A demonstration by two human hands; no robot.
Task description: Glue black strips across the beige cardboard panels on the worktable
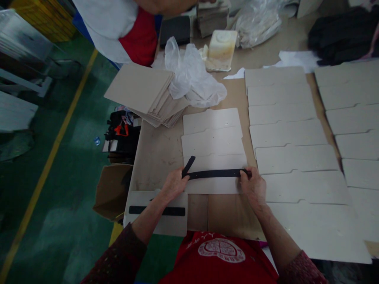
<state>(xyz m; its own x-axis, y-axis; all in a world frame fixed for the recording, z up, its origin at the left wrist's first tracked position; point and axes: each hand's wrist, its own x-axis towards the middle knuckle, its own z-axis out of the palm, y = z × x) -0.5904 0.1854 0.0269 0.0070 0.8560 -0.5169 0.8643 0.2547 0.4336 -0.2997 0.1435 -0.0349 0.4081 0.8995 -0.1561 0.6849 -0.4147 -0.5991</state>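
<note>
A black strap [215,173] lies stretched across a pale cardboard card [215,184] at the near middle of the table. My left hand [173,184] pinches the strap's left end, whose loose tip [188,165] sticks up. My right hand [252,186] pinches the right end at the card's edge. Two more cards [212,136] overlap just beyond. Under my left forearm sits another card [174,227] with a black strap [139,210] fastened across it.
Rows of overlapping cards [288,136] cover the table's right side. A stack of cards [142,92], a crumpled plastic bag [192,75] and a pale block [221,49] stand further back. Another person's torso [124,27] is at the top. An open carton [112,191] sits left of the table.
</note>
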